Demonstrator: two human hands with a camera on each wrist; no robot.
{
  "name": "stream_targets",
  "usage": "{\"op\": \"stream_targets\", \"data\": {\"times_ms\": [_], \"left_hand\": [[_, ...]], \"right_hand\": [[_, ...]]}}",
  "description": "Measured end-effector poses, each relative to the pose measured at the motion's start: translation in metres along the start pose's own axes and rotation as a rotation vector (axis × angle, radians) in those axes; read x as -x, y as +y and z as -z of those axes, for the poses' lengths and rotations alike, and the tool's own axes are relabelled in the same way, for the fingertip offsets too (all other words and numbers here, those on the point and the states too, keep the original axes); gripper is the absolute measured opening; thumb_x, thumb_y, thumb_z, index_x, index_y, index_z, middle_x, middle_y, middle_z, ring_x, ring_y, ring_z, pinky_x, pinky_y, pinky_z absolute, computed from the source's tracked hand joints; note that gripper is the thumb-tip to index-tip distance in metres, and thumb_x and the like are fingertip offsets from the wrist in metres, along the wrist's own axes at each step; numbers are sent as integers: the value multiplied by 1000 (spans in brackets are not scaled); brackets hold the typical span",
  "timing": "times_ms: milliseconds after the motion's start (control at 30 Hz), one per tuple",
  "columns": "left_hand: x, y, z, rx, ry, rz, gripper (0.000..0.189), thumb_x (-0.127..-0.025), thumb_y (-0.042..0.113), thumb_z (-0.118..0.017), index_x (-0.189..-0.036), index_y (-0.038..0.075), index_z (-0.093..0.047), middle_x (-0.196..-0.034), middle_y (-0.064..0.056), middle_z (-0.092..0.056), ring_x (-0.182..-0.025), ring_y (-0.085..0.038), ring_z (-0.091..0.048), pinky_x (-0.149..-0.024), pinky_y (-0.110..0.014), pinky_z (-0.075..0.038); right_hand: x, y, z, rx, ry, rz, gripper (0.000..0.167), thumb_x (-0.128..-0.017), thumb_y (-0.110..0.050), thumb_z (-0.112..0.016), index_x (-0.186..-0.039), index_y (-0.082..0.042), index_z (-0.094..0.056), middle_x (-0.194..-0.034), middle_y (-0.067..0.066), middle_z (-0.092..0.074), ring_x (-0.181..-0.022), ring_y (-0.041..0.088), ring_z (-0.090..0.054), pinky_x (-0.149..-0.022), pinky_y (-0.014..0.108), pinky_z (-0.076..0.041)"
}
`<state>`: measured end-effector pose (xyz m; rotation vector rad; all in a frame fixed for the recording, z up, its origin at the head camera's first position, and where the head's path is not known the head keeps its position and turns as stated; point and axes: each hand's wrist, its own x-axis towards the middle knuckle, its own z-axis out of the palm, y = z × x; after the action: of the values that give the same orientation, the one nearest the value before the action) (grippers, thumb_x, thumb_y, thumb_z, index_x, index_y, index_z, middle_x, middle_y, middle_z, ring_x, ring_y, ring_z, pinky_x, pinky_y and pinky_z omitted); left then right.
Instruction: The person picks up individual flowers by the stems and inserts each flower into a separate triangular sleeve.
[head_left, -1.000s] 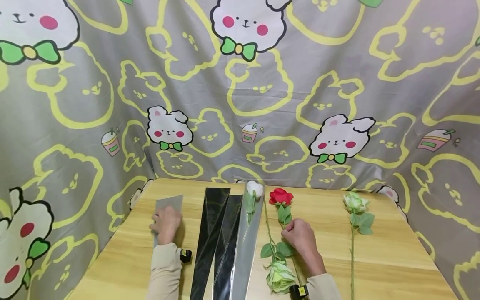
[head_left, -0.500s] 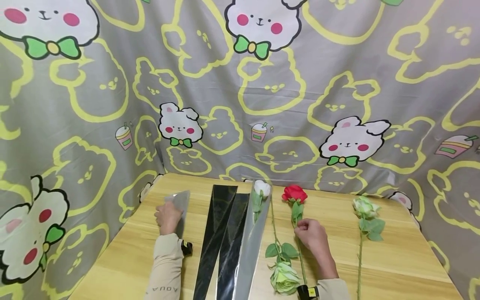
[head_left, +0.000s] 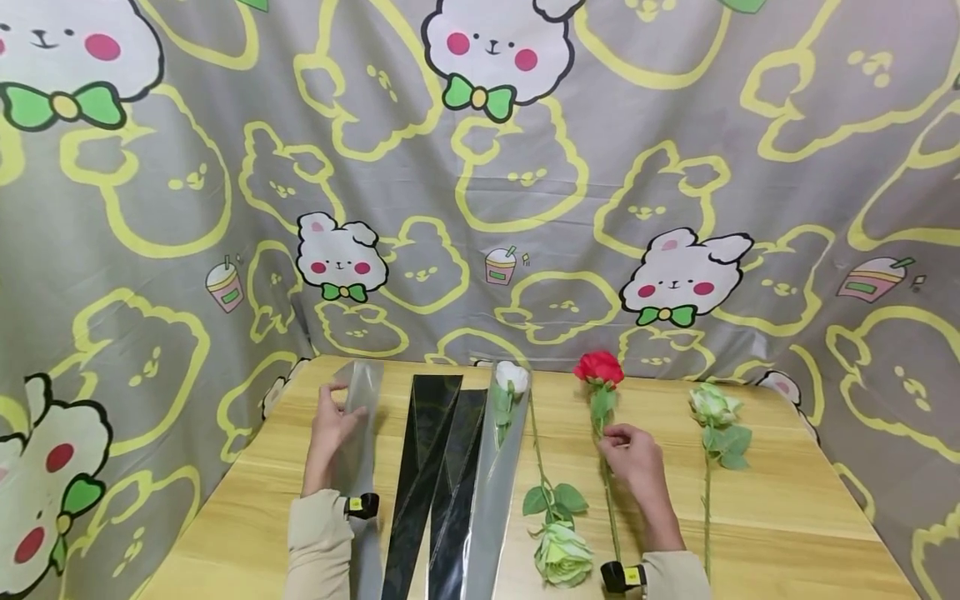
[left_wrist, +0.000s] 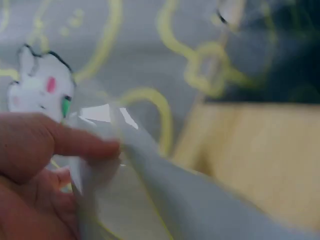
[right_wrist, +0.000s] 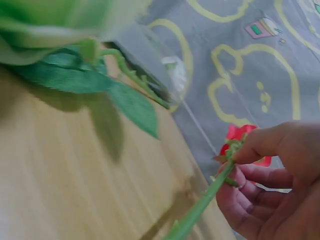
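Observation:
My left hand (head_left: 332, 429) grips a translucent grey flower sleeve (head_left: 366, 454) near its top end. In the left wrist view the thumb presses on the film of the sleeve (left_wrist: 145, 185), with fingers behind it. Between thumb and fingers my right hand (head_left: 636, 458) pinches the stem of a red artificial rose (head_left: 599, 369), just below its leaves. Its green stem (right_wrist: 202, 202) slants down toward the person, with a shadow on the wood beside it. The rose's head lies toward the table's far edge.
Two black sleeves (head_left: 422, 450) and a grey sleeve (head_left: 491, 500) holding a white rose (head_left: 511, 379) lie mid-table. A pale green rose (head_left: 562, 554) lies head-down nearby; another green rose (head_left: 714, 405) lies at right. A patterned curtain (head_left: 420, 183) surrounds the wooden table (head_left: 795, 517).
My left hand has picked up the grey sleeve's top end and now grips it. My right hand has moved right with the red rose, away from the green rose near the middle.

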<state>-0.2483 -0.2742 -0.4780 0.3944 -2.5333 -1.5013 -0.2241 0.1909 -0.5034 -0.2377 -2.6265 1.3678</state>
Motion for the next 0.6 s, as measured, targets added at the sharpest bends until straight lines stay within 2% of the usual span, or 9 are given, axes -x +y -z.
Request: {"op": "stream_targets", "data": {"times_ms": [133,200,267,333,400,467,533,600], "left_hand": [[4,24,-2,234,-132,5,89,-89,-2,-76,-160,10,-23,-123,-28,-61,-93,-28,-65,-75,-38,-54],[10,34,-5,286,-207,-1,95,-88,0,-78,-163,13,-20,-127,-26,-60,-95,-26,-65,-78,-39,-54],[17,43,-8,266,-282,-26,96,-90,6,-78,-164,13,-17,-131,-28,-55,-101,-30,-64,-82,-44,-54],[25,51,-12,203,-338,-60,92,-95,15,-75,-165,11,-14,-140,-31,-47,-113,-38,-59,-88,-51,-51],[30,57,-16,136,-373,-98,91,-100,25,-70,-165,8,-9,-153,-33,-33,-129,-48,-48,-97,-61,-46],[34,62,-22,117,-390,-122,89,-104,33,-62,-165,6,-2,-163,-32,-16,-144,-53,-29,-109,-67,-34],[36,64,-30,136,-375,-137,89,-105,35,-60,-164,4,0,-167,-30,-6,-149,-52,-16,-115,-66,-24],[36,65,-40,189,-336,-149,86,-105,31,-61,-164,2,-4,-165,-31,-15,-148,-50,-21,-115,-64,-27]], "right_hand": [[-1,-5,11,-97,15,-61,27,-88,-8,-63,-110,4,-72,-89,7,-70,-72,6,-62,-63,23,-47],[-1,-7,14,-134,17,-84,29,-89,-8,-61,-114,4,-71,-91,6,-70,-73,6,-63,-62,22,-48],[-2,-7,16,-167,14,-92,30,-90,-7,-60,-117,4,-70,-92,6,-70,-73,6,-64,-61,22,-49],[-3,-7,15,-176,10,-90,30,-91,-7,-61,-117,4,-70,-92,6,-70,-73,6,-63,-61,22,-49],[-5,-6,13,-174,8,-84,29,-91,-7,-61,-117,4,-70,-92,6,-70,-73,6,-63,-61,22,-49],[-5,-4,11,-173,3,-84,29,-91,-8,-62,-117,4,-70,-92,5,-70,-73,6,-62,-61,22,-49],[-5,-3,10,-166,7,-86,29,-91,-8,-62,-116,3,-71,-93,5,-70,-73,6,-62,-61,23,-49],[-4,-1,9,-161,12,-89,29,-90,-8,-63,-115,3,-71,-93,5,-70,-73,6,-62,-60,23,-49]]}}
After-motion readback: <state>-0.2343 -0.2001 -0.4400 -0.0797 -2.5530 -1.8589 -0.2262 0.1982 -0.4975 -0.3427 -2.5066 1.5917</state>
